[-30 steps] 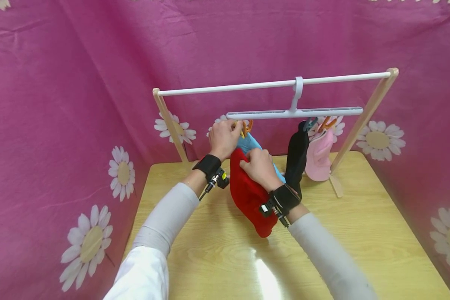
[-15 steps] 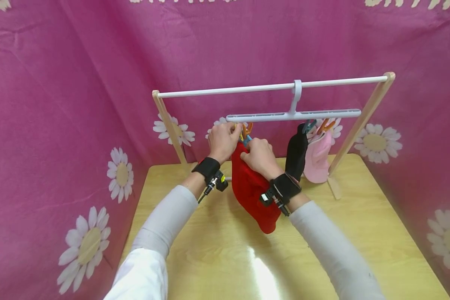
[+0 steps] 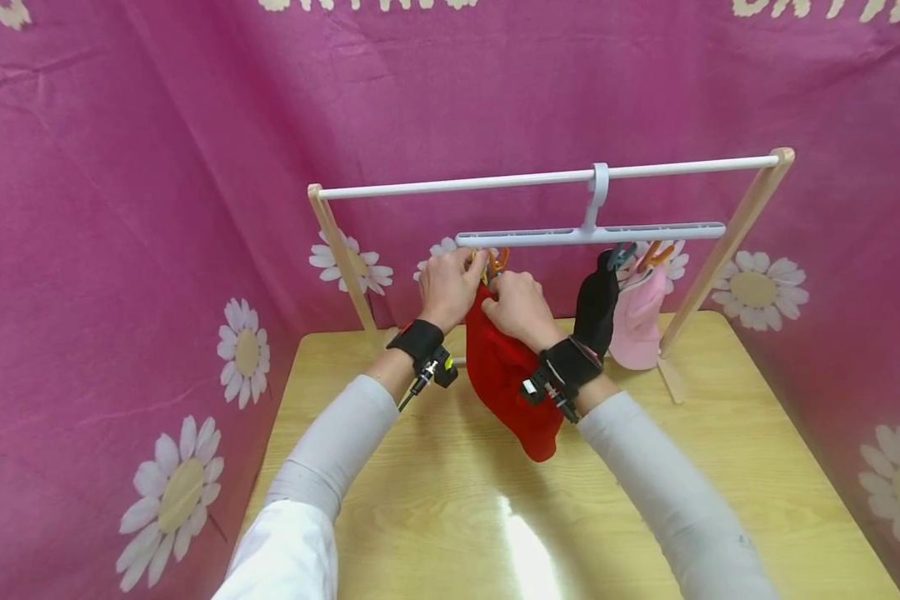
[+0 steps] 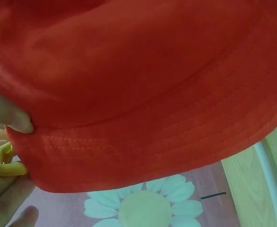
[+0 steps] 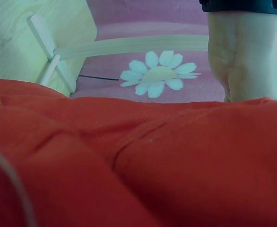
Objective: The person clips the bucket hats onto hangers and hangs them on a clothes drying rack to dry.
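Observation:
Between my two hands hangs a red hat (image 3: pixel 502 375) with a stitched brim, seen large in the left wrist view. My right hand (image 3: pixel 521 308) pinches its upper edge; in the right wrist view the red cloth fills the lower half. My left hand (image 3: pixel 448 287), just under the left end of the hanger bar, pinches a yellow clip (image 4: pixel 6 163) whose tip is right at the brim's corner. An orange clip (image 3: pixel 498 261) hangs beside that hand.
A pale hanger (image 3: pixel 525 238) hooks over the white rod (image 3: pixel 450 184) of a wooden stand. On its right side a black cloth item (image 3: pixel 595 308) hangs from a grey-blue clip (image 3: pixel 622 255), and a pink cap (image 3: pixel 637 321) from an orange clip (image 3: pixel 656 253). Below lies the wooden tabletop (image 3: pixel 405 500).
My right hand has risen slightly with the red hat, toward the yellow clip. The light blue cloth seen behind it earlier is now almost wholly covered. My left hand stays at the hanger's left end.

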Motion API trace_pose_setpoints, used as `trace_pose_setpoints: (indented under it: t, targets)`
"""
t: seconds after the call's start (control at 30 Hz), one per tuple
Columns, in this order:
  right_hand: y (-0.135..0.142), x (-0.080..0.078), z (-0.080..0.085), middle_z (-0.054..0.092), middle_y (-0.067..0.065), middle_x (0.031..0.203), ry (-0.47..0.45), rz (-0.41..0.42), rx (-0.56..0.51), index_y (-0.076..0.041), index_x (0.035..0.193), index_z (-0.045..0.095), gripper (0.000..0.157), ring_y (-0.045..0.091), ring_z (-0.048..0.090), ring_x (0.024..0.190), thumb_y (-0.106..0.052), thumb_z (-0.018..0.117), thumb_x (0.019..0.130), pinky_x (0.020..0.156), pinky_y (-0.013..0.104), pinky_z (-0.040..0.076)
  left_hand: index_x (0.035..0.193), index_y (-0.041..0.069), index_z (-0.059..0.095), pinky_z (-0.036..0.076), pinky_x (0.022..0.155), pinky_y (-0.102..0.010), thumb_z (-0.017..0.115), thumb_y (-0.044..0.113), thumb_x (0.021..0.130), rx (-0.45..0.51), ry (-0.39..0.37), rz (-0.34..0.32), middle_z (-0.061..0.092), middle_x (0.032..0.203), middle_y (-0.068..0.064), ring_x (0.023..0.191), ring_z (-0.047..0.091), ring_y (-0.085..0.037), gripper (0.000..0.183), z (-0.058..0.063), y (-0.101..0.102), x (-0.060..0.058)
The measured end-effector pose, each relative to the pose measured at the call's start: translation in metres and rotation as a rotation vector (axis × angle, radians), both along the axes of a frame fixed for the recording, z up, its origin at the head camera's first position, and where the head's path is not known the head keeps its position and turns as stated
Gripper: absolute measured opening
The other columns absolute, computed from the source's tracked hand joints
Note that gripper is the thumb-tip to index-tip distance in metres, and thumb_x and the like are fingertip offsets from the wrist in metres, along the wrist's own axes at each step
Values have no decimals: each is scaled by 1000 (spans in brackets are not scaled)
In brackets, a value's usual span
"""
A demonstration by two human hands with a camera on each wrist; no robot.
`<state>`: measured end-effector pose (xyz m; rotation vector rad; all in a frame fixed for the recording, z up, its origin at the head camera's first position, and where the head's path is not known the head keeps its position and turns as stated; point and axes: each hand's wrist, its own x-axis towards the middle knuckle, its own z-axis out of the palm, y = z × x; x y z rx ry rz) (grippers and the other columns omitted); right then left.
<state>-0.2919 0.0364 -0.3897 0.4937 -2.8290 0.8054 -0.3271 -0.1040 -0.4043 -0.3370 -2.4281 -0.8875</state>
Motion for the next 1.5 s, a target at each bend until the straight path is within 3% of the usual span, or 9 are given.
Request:
trace_pose_setpoints:
  t: [0.27,0.53,0.7,0.87,1.0,1.13,1.33,1.5]
  targets:
    - [0,-3,7,36,1,57,-18,35,-11,-3,65,62,29,23,44,60,-7,65,94,60,35,35,66,13,57,29,52,-31,62,39,106,-40,20,7,46,55,-1,55,50,-21,48,0,0,3]
    - [4,-11,3,59,7,64,-10,47,-93,0,88,78,19,31,57,74,-10,64,95,70,40,43,69,12,58,29,55,-32,61,40,106,-104,65,1,52,57,-4,57,51,-25,47,-3,0,4]
    - [4,-12,-1,52,2,59,-22,22,-170,-2,83,78,21,28,53,71,-13,64,94,67,36,38,70,12,59,26,56,-32,64,39,105,-102,93,16,50,56,-5,59,54,-27,45,-8,-1,6]
    - [0,-11,-2,47,-3,56,-19,2,-260,-4,85,81,23,24,49,70,-16,64,94,64,33,34,72,11,63,30,56,-34,66,41,103,-82,100,53,55,57,-7,63,59,-30,43,-11,-2,7]
    - [-3,-10,-5,59,1,62,-9,-25,-318,-5,87,82,21,24,52,73,-15,65,94,67,33,36,76,11,67,38,58,-39,68,43,101,-63,87,74,60,59,-8,66,63,-32,41,-10,-2,7]
    - [-4,-8,-7,60,1,62,-15,-30,-326,-6,88,82,20,25,53,74,-17,66,95,68,34,37,75,11,69,42,59,-40,68,46,100,-20,44,73,61,60,-7,68,65,-29,44,-9,-4,7]
    - [-3,-8,-8,51,-2,58,-10,14,-230,-8,87,80,23,26,52,69,-23,67,98,67,36,37,74,13,70,38,62,-35,70,53,97,60,-41,66,59,61,-2,70,61,-21,46,-11,-8,6]
    - [-1,-6,-9,35,-2,57,-4,45,-180,-5,94,78,20,21,37,60,-22,70,99,63,36,30,77,15,73,39,63,-35,72,56,95,116,-79,54,63,64,-1,70,61,-19,45,-11,-10,6]
